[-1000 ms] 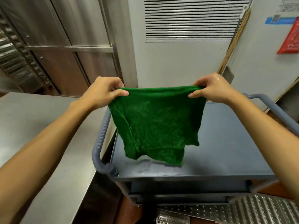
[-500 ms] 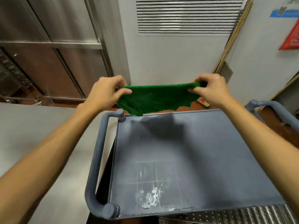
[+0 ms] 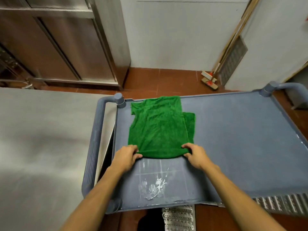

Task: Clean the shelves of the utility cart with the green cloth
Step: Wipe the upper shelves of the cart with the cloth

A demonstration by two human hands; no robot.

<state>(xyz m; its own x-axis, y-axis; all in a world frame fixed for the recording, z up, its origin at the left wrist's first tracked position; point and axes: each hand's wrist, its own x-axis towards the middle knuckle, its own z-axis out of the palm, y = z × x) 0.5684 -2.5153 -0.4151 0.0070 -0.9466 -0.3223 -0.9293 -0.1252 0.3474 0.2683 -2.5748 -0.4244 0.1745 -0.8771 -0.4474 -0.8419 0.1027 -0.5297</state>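
The green cloth [image 3: 159,128] lies spread flat on the left half of the grey-blue top shelf [image 3: 233,139] of the utility cart. My left hand [image 3: 126,157] pinches its near left corner. My right hand [image 3: 194,155] pinches its near right corner. Both hands rest on the shelf at the cloth's near edge. A white smeared stain [image 3: 154,185] marks the shelf just in front of the cloth. The lower shelves are hidden under the top one.
A stainless steel table [image 3: 41,147] stands close against the cart's left handle [image 3: 93,147]. Steel cabinets [image 3: 58,39] and a white wall lie beyond. A broom [image 3: 210,79] leans in the far corner. A perforated metal grate [image 3: 283,202] sits by the cart's near right edge.
The cloth was held up in the air by both hands; now it is laid down flat on the top shelf, with my hands lowered to its near corners.
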